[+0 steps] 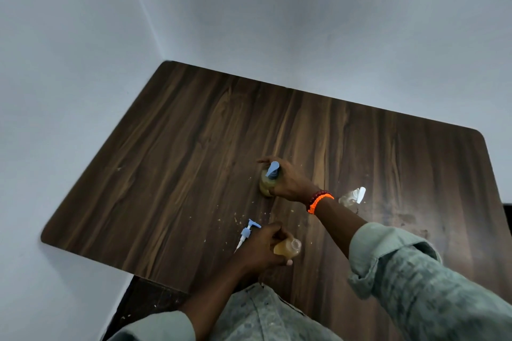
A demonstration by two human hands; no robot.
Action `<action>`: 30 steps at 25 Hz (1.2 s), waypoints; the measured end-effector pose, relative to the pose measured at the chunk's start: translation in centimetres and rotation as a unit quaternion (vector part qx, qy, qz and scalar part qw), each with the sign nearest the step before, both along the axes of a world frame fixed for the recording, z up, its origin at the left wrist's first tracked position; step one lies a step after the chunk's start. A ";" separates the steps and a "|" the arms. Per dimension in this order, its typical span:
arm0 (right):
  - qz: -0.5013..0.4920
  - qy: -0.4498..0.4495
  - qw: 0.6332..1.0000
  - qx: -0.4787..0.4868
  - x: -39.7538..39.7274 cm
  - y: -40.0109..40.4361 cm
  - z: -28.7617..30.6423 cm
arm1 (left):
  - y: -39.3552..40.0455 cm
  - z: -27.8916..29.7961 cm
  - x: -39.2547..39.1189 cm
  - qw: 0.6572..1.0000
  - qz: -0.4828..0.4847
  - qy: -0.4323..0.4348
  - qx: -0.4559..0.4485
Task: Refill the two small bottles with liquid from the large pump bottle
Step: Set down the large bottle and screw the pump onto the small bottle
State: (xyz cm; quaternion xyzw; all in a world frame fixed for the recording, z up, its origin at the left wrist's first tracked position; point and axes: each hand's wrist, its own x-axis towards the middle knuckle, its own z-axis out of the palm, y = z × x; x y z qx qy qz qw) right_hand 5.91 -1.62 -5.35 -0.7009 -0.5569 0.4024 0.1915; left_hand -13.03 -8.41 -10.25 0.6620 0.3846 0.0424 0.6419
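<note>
Left hand [260,246] grips uncapped part-full bottle [288,248], right hand [288,181] grips capped bottle [268,183] at 12; clear bottle [352,196] at 2 looks unfilled.

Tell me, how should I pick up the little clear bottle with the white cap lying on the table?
The little clear bottle lies on its side, so grip its round middle, not the white cap. Come straight down from above, fingers either side of its body. Neither hand is near it.

dim, soft indoor light, glare on the table [318,130], perhaps slight blur, wide-angle edge distortion
</note>
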 end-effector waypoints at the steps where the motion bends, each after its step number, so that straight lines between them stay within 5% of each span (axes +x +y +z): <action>1: -0.009 -0.001 1.000 -0.004 -0.1 -0.2 0.1 | 0.0 0.2 0.0 1.000 -0.005 0.002 0.007; 6: -0.029 -0.012 0.999 -0.024 -0.1 -1.0 2.4 | -0.5 0.6 -0.1 1.000 -0.014 0.007 0.018; 11: -0.029 -0.164 0.974 -0.151 1.1 -5.0 2.4 | -1.5 0.7 -1.5 0.999 0.004 0.018 0.031; 20: 0.073 -0.135 0.978 -0.140 -9.7 -3.8 -1.5 | -3.2 0.4 -3.8 0.993 -0.036 0.068 0.084; 26: 0.002 -0.190 0.973 -0.127 -11.8 -3.7 -5.9 | -4.3 0.1 -4.4 0.993 -0.033 0.050 0.098; 30: -0.110 -0.080 0.985 -0.103 -10.4 -3.6 -4.6 | -4.0 0.4 -4.5 0.997 -0.016 0.053 0.058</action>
